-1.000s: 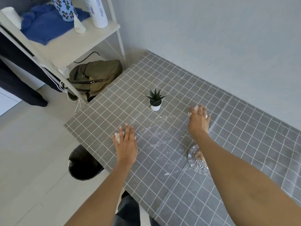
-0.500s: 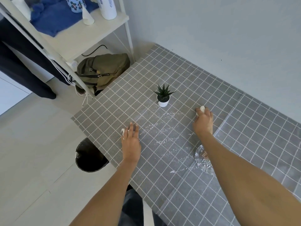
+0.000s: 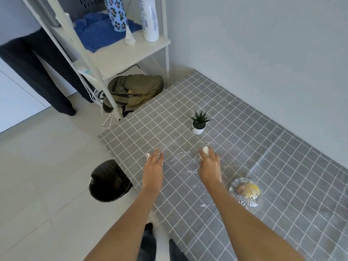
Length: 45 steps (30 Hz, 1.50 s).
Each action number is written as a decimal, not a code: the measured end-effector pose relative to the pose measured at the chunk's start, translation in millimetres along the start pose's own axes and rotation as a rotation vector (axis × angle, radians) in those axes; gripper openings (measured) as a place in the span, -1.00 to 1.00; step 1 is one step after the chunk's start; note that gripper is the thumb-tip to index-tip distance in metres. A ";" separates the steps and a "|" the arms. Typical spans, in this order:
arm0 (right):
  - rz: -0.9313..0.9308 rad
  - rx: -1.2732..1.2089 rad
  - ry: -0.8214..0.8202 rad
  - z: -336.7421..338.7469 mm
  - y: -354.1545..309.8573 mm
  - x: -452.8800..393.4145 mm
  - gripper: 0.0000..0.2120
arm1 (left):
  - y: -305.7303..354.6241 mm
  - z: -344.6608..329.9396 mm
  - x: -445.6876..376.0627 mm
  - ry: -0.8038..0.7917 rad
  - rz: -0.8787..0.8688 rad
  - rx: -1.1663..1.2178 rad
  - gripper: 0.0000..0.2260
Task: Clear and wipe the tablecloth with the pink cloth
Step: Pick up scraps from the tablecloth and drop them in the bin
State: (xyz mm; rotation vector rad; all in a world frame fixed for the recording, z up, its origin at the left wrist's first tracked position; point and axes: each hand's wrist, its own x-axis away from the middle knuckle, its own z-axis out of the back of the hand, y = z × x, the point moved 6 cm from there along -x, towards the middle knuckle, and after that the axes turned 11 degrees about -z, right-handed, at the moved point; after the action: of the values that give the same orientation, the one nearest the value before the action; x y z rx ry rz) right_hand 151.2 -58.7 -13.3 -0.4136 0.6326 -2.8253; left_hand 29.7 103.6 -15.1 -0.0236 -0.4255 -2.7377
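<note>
Right hand (image 3: 209,165) now drawn in toward the left hand (image 3: 153,166), from well right of the small green succulent in its white pot (image 3: 198,123) to just in front of it, fingers curled round a white crumpled wad (image 3: 205,150); left hand laid fairly flat in front of the pot and to its left, over a second white scrap (image 3: 148,155), grip impossible to judge. Probably means gathering loose rubbish for the black round bin (image 3: 109,181), so still clearing. White crumbs (image 3: 188,157) scattered over the grey grid-patterned tablecloth (image 3: 263,166) on the counter in front of the pot; no pink cloth in view, wiping not begun.
</note>
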 end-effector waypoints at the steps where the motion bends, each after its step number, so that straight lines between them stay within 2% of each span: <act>1: 0.022 0.004 -0.007 -3.0 -8.2 4.4 -0.50 | -3.3 4.1 1.9 0.005 0.002 -0.003 -0.46; 4: 0.069 0.021 -0.021 -11.1 -36.0 15.8 -0.49 | -20.9 18.7 9.9 0.018 0.004 -0.016 -0.40; 7: 0.091 0.029 -0.025 -20.4 -70.7 26.0 -0.51 | -51.6 33.6 18.3 0.058 0.038 0.007 -0.47; 10: 0.122 0.049 -0.029 -38.3 -110.2 39.8 -0.50 | -85.0 50.3 31.6 0.088 -0.004 -0.017 -0.53; 12: 0.139 0.050 -0.026 -53.6 -137.6 48.6 -0.49 | -109.8 61.2 42.2 0.073 -0.044 -0.046 -0.47; 14: 0.137 0.057 -0.028 -71.5 -167.8 58.1 -0.48 | -141.9 69.2 51.0 0.094 -0.101 -0.054 -0.45; 20: 0.180 0.054 -0.052 -134.1 -272.7 85.3 -0.48 | -266.3 85.3 78.7 0.032 -0.043 -0.121 -0.56; 24: 0.226 0.084 -0.094 -177.2 -333.1 103.6 -0.48 | -327.6 114.1 95.1 0.089 -0.019 -0.052 -0.56; 28: 0.251 0.127 -0.144 -218.0 -373.9 117.6 -0.48 | -381.8 118.5 110.9 -0.007 0.028 -0.057 -0.56; 35: 0.286 0.219 -0.245 -293.1 -397.2 119.5 -0.42 | -432.9 87.0 114.3 -0.045 0.118 0.076 -0.55; 45: 0.261 0.370 -0.373 -436.5 -352.4 69.2 -0.43 | -488.1 -46.2 66.7 -0.083 0.178 0.159 -0.57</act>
State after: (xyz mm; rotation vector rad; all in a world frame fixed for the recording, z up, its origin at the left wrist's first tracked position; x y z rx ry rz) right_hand -103.8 401.3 -220.4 -0.7024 0.0767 -2.4478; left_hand -206.8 498.9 -196.0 -0.1277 -0.6312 -2.5274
